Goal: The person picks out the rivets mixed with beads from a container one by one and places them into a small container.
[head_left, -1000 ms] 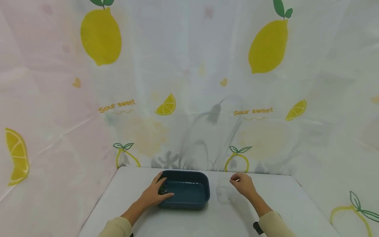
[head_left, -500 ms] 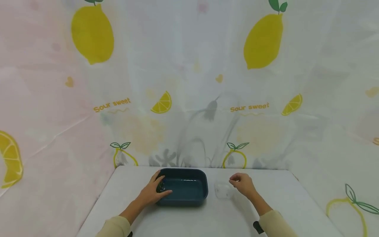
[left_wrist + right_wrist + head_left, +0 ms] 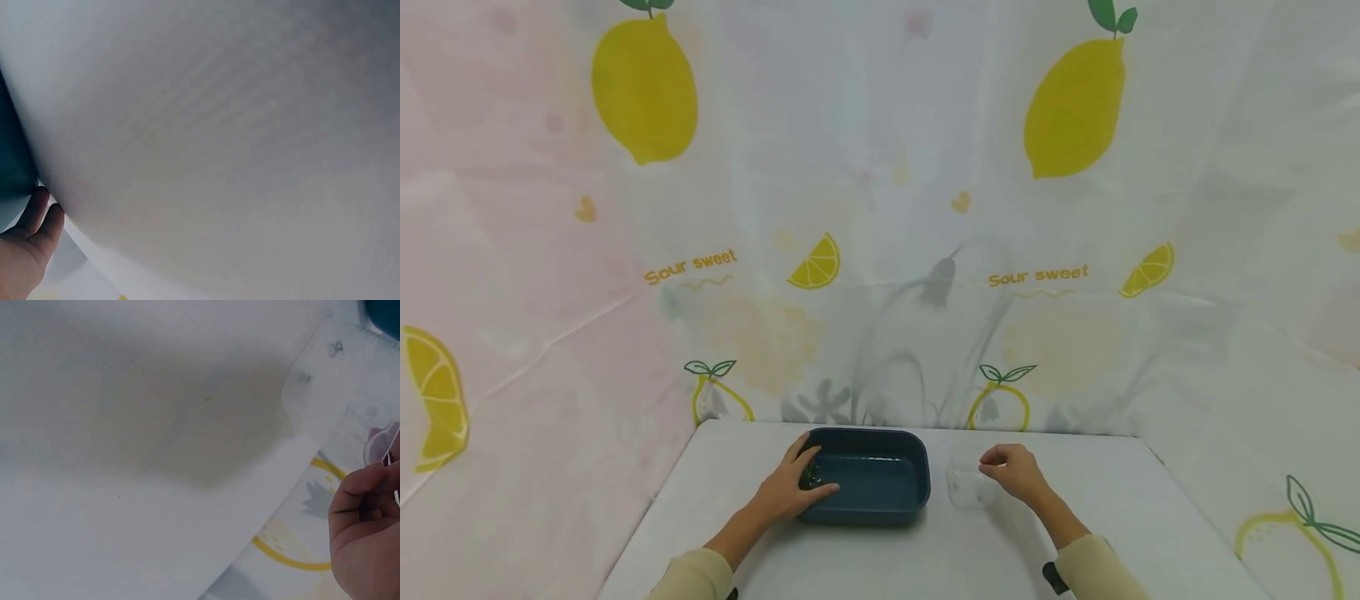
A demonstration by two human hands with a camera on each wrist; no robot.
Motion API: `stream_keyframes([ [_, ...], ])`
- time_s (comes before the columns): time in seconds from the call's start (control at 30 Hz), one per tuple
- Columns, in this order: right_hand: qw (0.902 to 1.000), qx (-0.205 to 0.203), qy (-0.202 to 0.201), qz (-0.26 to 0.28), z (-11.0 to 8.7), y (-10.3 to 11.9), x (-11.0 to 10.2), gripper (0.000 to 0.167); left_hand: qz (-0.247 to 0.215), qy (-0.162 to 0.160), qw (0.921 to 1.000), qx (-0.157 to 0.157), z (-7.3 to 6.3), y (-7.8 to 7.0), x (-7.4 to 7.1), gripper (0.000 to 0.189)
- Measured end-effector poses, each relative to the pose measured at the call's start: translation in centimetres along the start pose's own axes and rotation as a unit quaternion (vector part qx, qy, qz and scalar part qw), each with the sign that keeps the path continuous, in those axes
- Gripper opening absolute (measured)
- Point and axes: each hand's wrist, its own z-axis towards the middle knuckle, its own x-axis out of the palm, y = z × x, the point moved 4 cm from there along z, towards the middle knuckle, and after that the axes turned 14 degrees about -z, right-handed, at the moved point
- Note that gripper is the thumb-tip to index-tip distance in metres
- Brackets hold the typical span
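A dark blue rectangular dish (image 3: 872,517) with rounded corners stands on the white table in the head view. My left hand (image 3: 786,487) grips its left end, fingers and thumb spread over the rim; the left wrist view shows two fingertips (image 3: 47,212) against the dish's outer side. Small shiny dark spots show inside by those fingers. Right of the dish is a clear, flat plastic piece with rounded corners (image 3: 331,381). Above its right side my right hand (image 3: 1017,473) pinches a clear, round-edged bit (image 3: 378,447); whether the two are joined, I cannot tell.
The white table (image 3: 895,567) ends at the back against a hanging cloth (image 3: 880,333) printed with lemons. Similar cloth hangs at both sides. A dark strap (image 3: 1054,577) shows at the right wrist.
The head view shifts slightly. My right fingertips have come a little lower and nearer the clear plastic piece. My left hand stays on the dish.
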Motion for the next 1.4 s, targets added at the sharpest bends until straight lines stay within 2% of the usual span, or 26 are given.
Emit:
stream_keyframes([
  [0.47, 0.9992, -0.026, 0.022, -0.02, 0.16, 0.0, 0.14, 0.005, -0.001, -0.001, 1.0, 0.0, -0.09, -0.14, 0.15, 0.088],
  [1.0, 0.9989, -0.024, 0.034, -0.02, 0.1, 0.05, 0.18, 0.003, -0.003, -0.004, 1.0, -0.004, -0.25, -0.15, 0.18, 0.089],
  [1.4, 0.998, -0.041, 0.041, -0.024, 0.11, 0.23, 0.02, 0.005, -0.003, 0.0, 1.0, -0.006, -0.32, -0.59, -0.04, 0.089],
])
